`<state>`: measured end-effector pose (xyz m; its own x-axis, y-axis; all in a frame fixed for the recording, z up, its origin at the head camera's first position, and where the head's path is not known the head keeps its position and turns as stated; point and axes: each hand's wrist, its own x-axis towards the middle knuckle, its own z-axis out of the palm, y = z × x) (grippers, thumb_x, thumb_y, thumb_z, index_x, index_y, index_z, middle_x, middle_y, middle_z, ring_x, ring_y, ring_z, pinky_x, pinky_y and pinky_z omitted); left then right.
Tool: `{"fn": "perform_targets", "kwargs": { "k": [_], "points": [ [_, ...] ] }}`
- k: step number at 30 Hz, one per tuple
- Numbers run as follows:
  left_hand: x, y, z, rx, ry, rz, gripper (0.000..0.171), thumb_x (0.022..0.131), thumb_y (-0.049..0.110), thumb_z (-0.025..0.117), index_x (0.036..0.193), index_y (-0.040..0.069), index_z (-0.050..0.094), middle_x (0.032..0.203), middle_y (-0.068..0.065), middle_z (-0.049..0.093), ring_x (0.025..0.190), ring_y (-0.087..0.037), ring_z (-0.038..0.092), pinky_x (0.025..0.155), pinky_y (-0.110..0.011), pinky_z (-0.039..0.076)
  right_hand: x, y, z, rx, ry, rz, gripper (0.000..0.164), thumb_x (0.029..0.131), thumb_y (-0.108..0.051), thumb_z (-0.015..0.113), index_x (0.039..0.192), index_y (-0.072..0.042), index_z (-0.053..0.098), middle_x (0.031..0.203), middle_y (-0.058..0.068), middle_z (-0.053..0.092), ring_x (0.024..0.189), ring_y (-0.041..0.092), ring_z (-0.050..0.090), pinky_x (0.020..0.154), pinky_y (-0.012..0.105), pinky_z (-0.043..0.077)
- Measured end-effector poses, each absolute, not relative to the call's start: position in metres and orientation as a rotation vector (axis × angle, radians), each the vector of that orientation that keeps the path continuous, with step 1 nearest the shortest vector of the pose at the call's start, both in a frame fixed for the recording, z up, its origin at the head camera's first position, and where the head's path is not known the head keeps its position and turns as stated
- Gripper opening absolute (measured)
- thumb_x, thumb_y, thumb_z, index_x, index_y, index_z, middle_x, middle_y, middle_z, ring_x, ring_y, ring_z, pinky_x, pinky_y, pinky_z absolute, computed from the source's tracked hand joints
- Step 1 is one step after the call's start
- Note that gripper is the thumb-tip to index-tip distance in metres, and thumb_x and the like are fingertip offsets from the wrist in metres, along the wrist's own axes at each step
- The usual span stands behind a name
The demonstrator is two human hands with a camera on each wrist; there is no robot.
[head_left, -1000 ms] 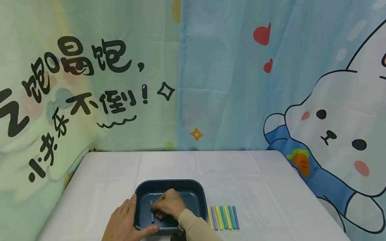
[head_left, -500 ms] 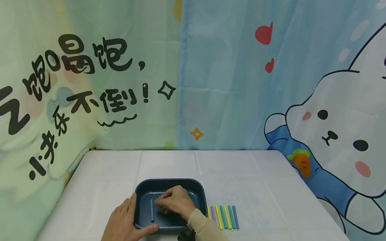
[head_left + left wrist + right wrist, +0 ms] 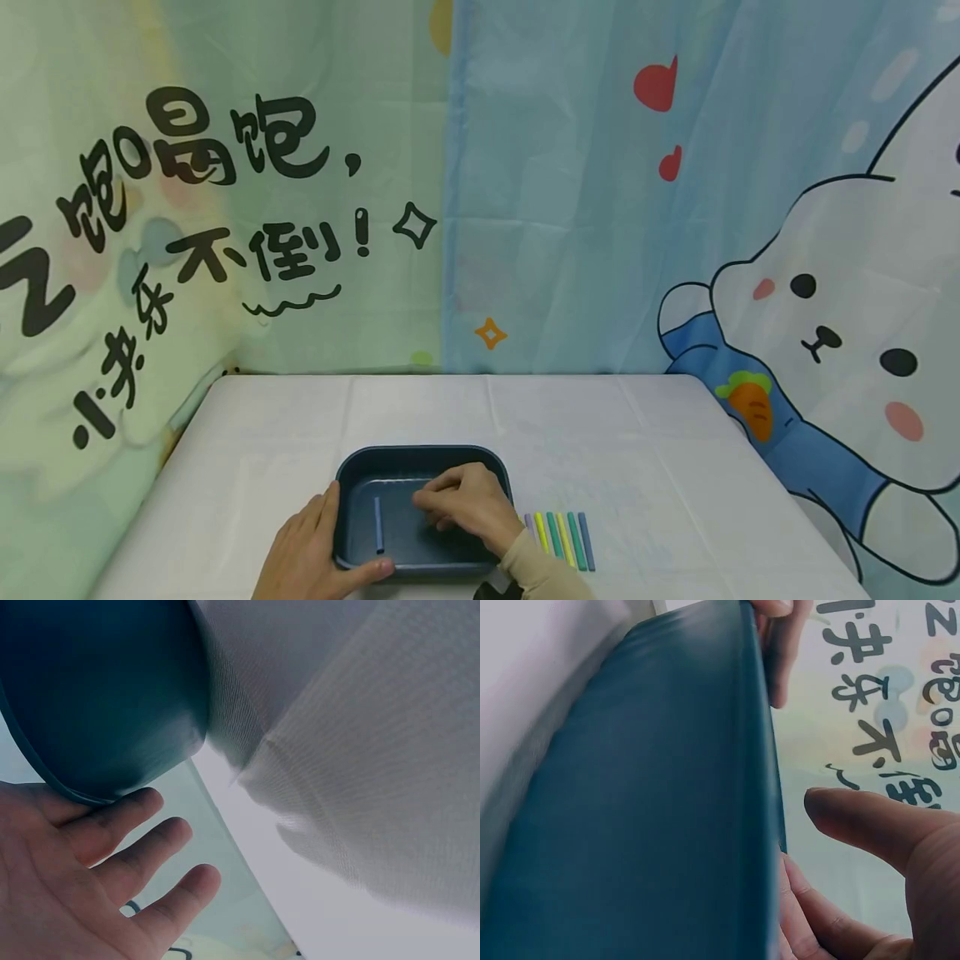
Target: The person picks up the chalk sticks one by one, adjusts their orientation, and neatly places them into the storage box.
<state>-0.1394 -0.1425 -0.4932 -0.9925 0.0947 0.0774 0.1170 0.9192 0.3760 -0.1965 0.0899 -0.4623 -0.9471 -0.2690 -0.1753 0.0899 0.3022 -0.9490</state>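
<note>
A dark blue rectangular tray stands on the white-covered table. Inside it, near the left end, a thin blue stick lies lengthwise from front to back. My left hand rests against the tray's left side, fingers fairly straight along the outer wall and thumb at the front left corner. In the left wrist view, the fingertips of that hand extend past the tray. Over the right half of the tray is my right hand, apart from the stick. Its thumb stands away from its fingers in the right wrist view, with nothing visible between.
Right of the tray, several slim coloured sticks lie in a row, among them a blue one, a green one and a purple one partly behind the right hand. A printed curtain hangs behind the table.
My right hand has let go of the blue stick and moved right, away from it. The stick stays in the tray. My left hand keeps its place.
</note>
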Motion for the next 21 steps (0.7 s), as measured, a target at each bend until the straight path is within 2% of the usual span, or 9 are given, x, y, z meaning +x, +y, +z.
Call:
{"fn": "perform_targets", "kwargs": {
  "k": [5, 13, 21],
  "points": [
    [-0.139, -0.143, -0.494, -0.182, -3.003, -0.594, 0.13, 0.069, 0.088, 0.064, 0.15, -0.01, 0.038, 0.117, -0.016, 0.06, 0.095, -0.023, 0.058, 0.091, -0.049, 0.05, -0.195, 0.103, -0.457, -0.177, 2.229, -1.727, 0.029, 0.087, -0.022, 0.081, 0.102, 0.002, 0.074, 0.09, 0.017, 0.074, 0.077, 0.032, 0.072, 0.068, 0.045, 0.06],
    [-0.141, -0.141, -0.494, -0.168, -3.02, -0.622, 0.132, 0.068, 0.089, 0.063, 0.151, -0.01, 0.036, 0.123, -0.018, 0.059, 0.101, -0.026, 0.059, 0.094, -0.051, 0.048, -0.191, 0.122, -0.446, -0.144, 2.255, -1.706, 0.039, 0.086, -0.036, 0.081, 0.104, -0.002, 0.075, 0.091, 0.017, 0.075, 0.078, 0.033, 0.072, 0.072, 0.045, 0.059],
    [-0.139, -0.142, -0.495, -0.204, -2.986, -0.643, 0.13, 0.069, 0.086, 0.066, 0.15, -0.012, 0.037, 0.124, -0.019, 0.06, 0.102, -0.026, 0.06, 0.092, -0.049, 0.05, -0.187, 0.137, -0.442, -0.146, 2.273, -1.696, 0.036, 0.09, -0.031, 0.078, 0.108, 0.001, 0.074, 0.093, 0.016, 0.075, 0.078, 0.032, 0.071, 0.074, 0.044, 0.059]
  ]
}}
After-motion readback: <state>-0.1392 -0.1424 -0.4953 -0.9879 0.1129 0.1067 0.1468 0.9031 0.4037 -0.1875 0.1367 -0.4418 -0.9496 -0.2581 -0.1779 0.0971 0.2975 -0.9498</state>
